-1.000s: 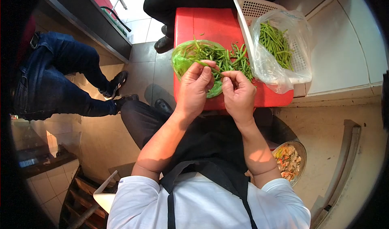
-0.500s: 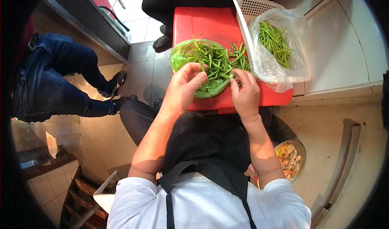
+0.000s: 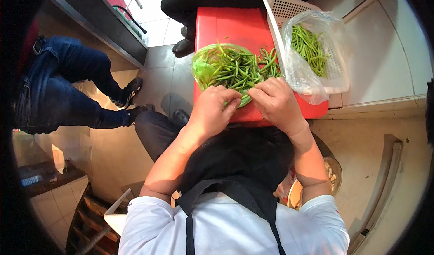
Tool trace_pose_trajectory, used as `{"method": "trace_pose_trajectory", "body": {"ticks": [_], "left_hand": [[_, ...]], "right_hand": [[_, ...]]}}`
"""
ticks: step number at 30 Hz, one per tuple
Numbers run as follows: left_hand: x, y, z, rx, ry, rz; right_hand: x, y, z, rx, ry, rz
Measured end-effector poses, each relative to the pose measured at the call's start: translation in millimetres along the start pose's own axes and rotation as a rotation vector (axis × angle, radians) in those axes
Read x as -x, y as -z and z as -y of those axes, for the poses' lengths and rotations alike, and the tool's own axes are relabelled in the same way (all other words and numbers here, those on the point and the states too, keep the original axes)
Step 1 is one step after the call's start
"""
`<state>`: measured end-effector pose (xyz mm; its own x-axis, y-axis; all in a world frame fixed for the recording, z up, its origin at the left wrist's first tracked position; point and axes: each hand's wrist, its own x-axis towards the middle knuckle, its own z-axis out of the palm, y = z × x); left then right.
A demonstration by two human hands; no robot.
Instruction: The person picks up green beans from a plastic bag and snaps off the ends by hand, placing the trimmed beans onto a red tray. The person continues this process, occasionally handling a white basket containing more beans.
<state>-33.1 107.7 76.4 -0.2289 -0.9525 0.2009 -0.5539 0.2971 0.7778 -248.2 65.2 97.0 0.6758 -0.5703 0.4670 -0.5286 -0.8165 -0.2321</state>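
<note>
My left hand (image 3: 213,109) and my right hand (image 3: 276,103) are close together at the near edge of the red table (image 3: 226,27). A green bean (image 3: 244,96) spans the small gap between them, its ends pinched in my fingertips. Just beyond my hands, a green plastic bag (image 3: 202,64) lies opened out, filled with cut green bean pieces (image 3: 233,70). To its right, a small heap of beans (image 3: 270,64) rests directly on the red surface.
At the right, a white perforated basket (image 3: 281,10) holds a clear plastic bag (image 3: 296,76) with whole green beans (image 3: 310,51). Another person's legs in jeans (image 3: 68,88) are on the left. A dark-clothed leg (image 3: 181,4) is beyond the table. A round container (image 3: 335,171) stands below my right arm.
Both hands have come back toward me and closer together, from above the cut beans to the table's near edge. A green bean now spans between my fingertips.
</note>
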Motion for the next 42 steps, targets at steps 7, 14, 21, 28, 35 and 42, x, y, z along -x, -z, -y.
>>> {"method": "trace_pose_trajectory", "body": {"ticks": [7, 14, 21, 28, 35, 42], "left_hand": [[1, -12, -7, 0.167, 0.026, -0.004], [-3, -36, -1, 0.482, 0.145, -0.051], [-81, -35, -25, 0.461, 0.106, -0.208], [-177, -63, -56, 0.259, -0.016, -0.233], [-177, -24, -44, 0.495, -0.175, -0.217], [-91, 29, 40, 0.264, 0.170, -0.538]], "right_hand": [[32, -37, 17, -0.794, -0.592, -0.247], [44, -60, 25, -1.283, -0.892, -0.425], [43, -48, 4, -0.260, -0.631, -0.382], [42, -61, -16, -0.086, -0.663, -0.390], [45, -64, -15, -0.044, -0.631, -0.479], [28, -56, 5, -0.171, -0.600, -0.458]]}}
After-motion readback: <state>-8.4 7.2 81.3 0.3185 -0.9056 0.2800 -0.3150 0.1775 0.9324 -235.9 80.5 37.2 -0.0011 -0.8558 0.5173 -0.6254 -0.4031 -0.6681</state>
